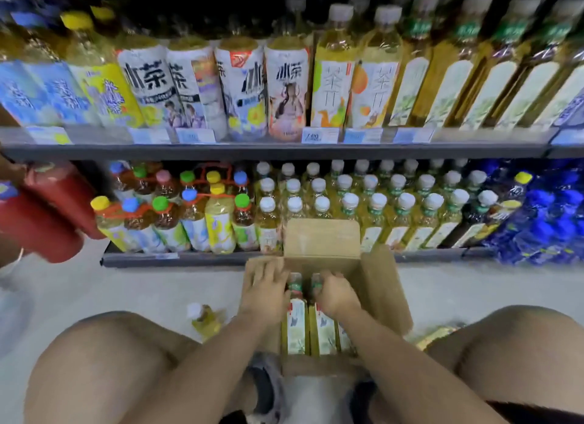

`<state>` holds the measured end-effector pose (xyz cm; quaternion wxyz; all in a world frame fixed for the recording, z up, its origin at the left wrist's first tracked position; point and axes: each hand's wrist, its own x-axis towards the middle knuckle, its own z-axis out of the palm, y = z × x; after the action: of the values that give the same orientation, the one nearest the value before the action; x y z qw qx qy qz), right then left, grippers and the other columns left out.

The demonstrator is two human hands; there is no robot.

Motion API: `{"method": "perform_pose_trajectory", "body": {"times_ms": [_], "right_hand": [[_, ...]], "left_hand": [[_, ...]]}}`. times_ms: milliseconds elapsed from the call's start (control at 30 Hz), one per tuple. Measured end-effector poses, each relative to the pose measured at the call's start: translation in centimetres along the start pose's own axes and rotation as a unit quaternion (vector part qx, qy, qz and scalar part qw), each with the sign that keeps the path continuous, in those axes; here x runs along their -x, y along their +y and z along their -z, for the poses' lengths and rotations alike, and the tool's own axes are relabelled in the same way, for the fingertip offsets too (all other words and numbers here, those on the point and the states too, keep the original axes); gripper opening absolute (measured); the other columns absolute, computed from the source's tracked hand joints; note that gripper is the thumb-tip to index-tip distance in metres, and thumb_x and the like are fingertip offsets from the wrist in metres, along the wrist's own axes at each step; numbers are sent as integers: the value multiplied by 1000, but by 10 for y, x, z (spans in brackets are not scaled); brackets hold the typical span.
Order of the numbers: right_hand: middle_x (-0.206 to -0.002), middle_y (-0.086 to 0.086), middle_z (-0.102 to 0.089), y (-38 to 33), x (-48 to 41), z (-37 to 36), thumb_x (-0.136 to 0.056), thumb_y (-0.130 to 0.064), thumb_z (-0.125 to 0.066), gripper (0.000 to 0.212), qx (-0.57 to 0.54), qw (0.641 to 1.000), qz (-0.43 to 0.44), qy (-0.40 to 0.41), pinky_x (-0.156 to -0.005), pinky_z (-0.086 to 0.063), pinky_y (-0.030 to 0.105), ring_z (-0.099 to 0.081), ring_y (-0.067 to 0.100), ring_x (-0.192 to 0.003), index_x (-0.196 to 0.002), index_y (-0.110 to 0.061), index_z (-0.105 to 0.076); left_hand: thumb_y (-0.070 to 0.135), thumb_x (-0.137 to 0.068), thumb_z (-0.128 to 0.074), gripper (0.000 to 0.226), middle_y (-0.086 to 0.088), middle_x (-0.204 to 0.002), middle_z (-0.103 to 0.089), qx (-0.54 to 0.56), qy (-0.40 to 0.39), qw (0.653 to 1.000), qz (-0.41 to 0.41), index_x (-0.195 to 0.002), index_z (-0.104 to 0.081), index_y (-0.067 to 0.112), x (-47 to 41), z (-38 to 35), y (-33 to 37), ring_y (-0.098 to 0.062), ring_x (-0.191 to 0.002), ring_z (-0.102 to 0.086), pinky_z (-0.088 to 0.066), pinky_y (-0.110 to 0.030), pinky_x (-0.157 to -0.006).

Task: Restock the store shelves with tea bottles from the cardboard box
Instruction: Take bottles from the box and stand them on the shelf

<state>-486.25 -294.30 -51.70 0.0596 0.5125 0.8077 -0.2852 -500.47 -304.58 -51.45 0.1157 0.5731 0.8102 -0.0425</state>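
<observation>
An open cardboard box (384, 284) stands on the floor between my knees, in front of the bottom shelf (177, 259). Inside it lie yellow tea bottles (297, 325) with pale labels and green neck bands. My left hand (264, 292) reaches into the box's left side, fingers curled over the neck of one bottle. My right hand (336, 294) grips the neck of the neighbouring tea bottle (325, 329). The bottle caps are hidden under my hands.
The bottom shelf holds rows of white-capped tea bottles (376, 202) just behind the box. A loose yellow bottle (205, 319) lies on the floor by my left knee. Another person's hand at far left holds red bottles (47, 215). An upper shelf (284, 150) is full.
</observation>
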Motion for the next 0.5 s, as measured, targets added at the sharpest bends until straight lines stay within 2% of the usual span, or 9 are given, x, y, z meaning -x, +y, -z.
{"method": "perform_pose_trajectory", "body": {"times_ms": [67, 167, 233, 333, 400, 500], "right_hand": [[-125, 17, -56, 9, -13, -26, -91, -35, -54, 47, -13, 998, -48, -50, -93, -51, 41, -55, 36, -115, -135, -22, -45], [-124, 16, -59, 13, -28, -47, -91, -43, -52, 49, -32, 992, -79, -90, -88, -53, 42, -60, 37, -107, -136, -27, -43], [-124, 15, -57, 4, -34, -48, -92, -54, -47, 46, -36, 990, -91, -98, -89, -50, 41, -58, 36, -109, -131, -28, -50], [-138, 17, -42, -16, -41, -54, -91, -68, -32, 65, -2, 986, -129, -105, -107, -35, 50, -38, 37, -130, -133, -23, -54], [-142, 16, -34, -31, -44, -57, -88, -70, -34, 73, 27, 978, -174, -111, -109, -28, 52, -31, 36, -134, -138, -19, -50], [-141, 13, -30, -43, -52, -59, -87, -65, -43, 69, 26, 966, -232, -113, -107, -30, 49, -32, 33, -130, -139, -18, -47]], "left_hand": [[44, -103, -16, 59, -7, -168, 2, 16, -10, 1000, 2, -159, -17, 29, 5, -16, -2, -34, -154, 0, -11, -52, -123], [41, -106, -22, 54, -3, -169, 5, 55, -1, 998, 7, -159, -17, 31, 5, -26, -4, -28, -154, 6, -7, -47, -124], [39, -104, -27, 52, -5, -168, -2, 70, 19, 997, -1, -156, -26, 32, 2, -30, -5, -27, -154, -1, -13, -48, -124], [36, -99, -33, 51, -8, -166, -20, 95, 80, 992, -24, -147, -45, 26, 2, -39, -7, -28, -150, -21, -32, -52, -116], [35, -96, -36, 50, -10, -162, -31, 112, 119, 986, -32, -141, -54, 23, 2, -43, -8, -29, -144, -30, -41, -52, -110], [34, -96, -38, 48, -12, -161, -33, 125, 136, 982, -40, -139, -55, 21, 2, -46, -10, -31, -142, -35, -44, -54, -106]]}}
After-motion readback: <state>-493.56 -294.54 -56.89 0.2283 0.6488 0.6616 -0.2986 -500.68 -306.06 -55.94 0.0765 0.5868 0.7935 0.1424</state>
